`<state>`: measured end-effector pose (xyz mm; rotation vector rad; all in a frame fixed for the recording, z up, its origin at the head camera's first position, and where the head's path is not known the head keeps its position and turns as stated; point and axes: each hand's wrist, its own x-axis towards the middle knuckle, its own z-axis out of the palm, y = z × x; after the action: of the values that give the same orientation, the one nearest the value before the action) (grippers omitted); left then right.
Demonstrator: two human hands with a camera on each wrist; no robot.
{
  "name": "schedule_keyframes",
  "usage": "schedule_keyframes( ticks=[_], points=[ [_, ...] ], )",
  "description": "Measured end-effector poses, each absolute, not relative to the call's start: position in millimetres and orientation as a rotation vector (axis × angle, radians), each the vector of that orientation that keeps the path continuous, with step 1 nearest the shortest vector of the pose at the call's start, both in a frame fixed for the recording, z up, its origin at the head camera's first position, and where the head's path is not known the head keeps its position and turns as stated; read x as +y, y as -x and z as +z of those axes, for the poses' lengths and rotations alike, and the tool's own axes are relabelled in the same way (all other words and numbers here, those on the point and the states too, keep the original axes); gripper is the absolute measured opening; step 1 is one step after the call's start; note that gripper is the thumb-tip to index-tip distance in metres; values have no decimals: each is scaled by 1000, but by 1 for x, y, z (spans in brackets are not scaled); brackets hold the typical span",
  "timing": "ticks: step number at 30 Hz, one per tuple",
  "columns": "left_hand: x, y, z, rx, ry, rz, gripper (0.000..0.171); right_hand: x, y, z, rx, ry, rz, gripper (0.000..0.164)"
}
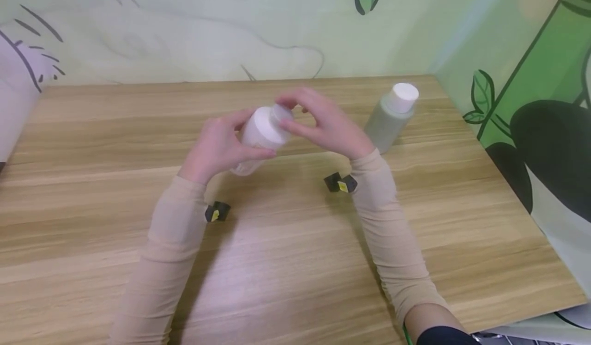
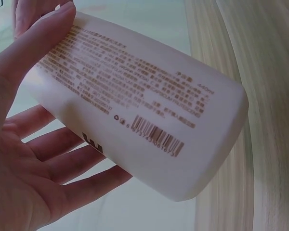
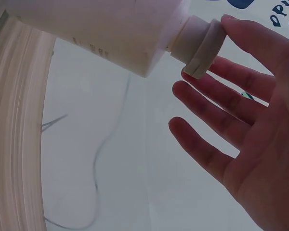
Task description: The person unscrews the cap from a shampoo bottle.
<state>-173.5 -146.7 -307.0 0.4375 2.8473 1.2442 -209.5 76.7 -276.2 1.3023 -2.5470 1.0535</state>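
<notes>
A white plastic bottle is held tilted above the table, its capped end up and to the right in the head view. Printed text and a barcode cover the side seen in the left wrist view. My left hand grips the bottle's body, thumb on the near side and fingers behind. At the neck, my right hand pinches the white cap between thumb and fingertips, the other fingers spread loosely below it. The cap sits on the neck.
A second bottle, greyish with a white cap, stands upright at the back right, beside my right wrist. The wooden table meets a painted wall behind. Small black wrist mounts stick out from both sleeves.
</notes>
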Motion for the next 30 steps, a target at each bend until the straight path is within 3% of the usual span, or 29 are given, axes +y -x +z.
schedule_keyframes(
  ticks=[17,25,30],
  points=[
    [-147,173,-308,2856,-433,1249,68,81,212,-278,-2394,-1562,1140,45],
    [-146,171,-306,2850,-439,1245,69,74,209,-274,-2588,-1177,1207,43],
    [-145,171,-308,2824,-416,1262,69,74,209,-274,-2645,-1043,1181,34]
  ],
)
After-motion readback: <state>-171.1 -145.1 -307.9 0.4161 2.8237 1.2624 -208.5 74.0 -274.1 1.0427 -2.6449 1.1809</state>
